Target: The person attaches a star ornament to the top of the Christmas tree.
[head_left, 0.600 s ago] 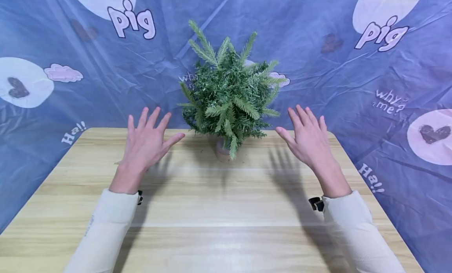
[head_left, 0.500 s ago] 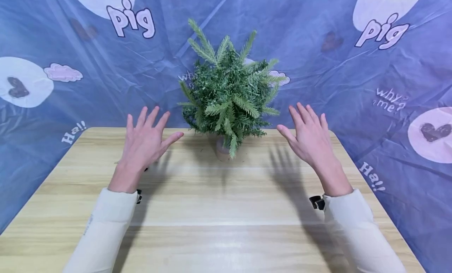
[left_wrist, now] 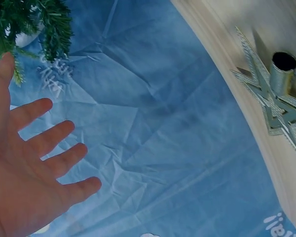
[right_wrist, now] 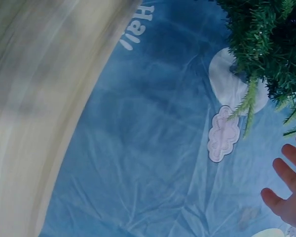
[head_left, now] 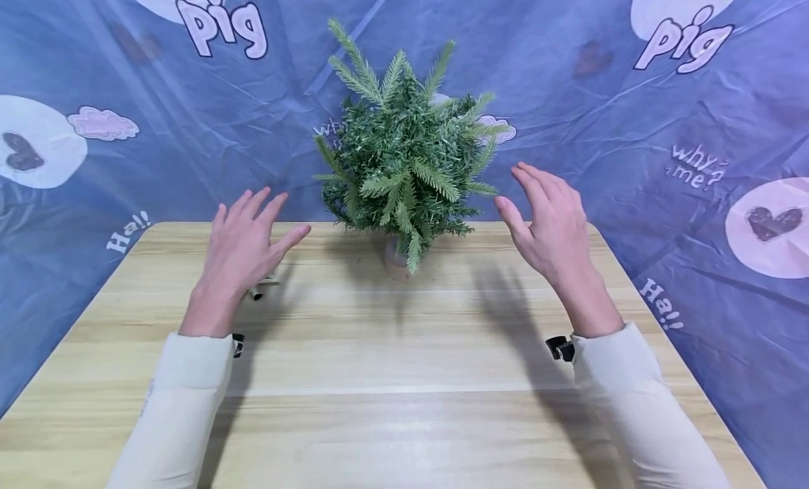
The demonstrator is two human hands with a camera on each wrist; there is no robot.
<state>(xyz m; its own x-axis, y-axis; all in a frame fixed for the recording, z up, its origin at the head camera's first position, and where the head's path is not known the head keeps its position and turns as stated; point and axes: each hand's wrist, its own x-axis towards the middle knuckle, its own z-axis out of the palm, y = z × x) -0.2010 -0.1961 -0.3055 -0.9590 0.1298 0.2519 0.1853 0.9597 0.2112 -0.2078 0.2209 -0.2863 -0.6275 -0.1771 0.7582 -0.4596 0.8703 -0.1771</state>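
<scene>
A small artificial Christmas tree (head_left: 404, 152) stands upright on a round base (head_left: 398, 257) at the back middle of the table. My left hand (head_left: 243, 243) is held above the table to its left, fingers spread and holding nothing. A silvery star tree topper (left_wrist: 274, 101) with a short tube lies on the table below that hand. In the head view the hand hides most of the star, and only its tube end (head_left: 255, 292) peeks out. To the right of the tree hovers my right hand (head_left: 553, 225), its fingers slightly bent, apart from the branches and holding nothing.
Blue printed cloth (head_left: 265, 124) hangs behind and on both sides of the table. The wooden tabletop (head_left: 392, 355) ends at the cloth, close behind the tree. Both sleeved wrists carry a black strap.
My left hand has shifted a little to the left, so the star's tube end now shows beside it. The right hand's fingers have bent slightly and drawn together. The head view has tilted slightly.
</scene>
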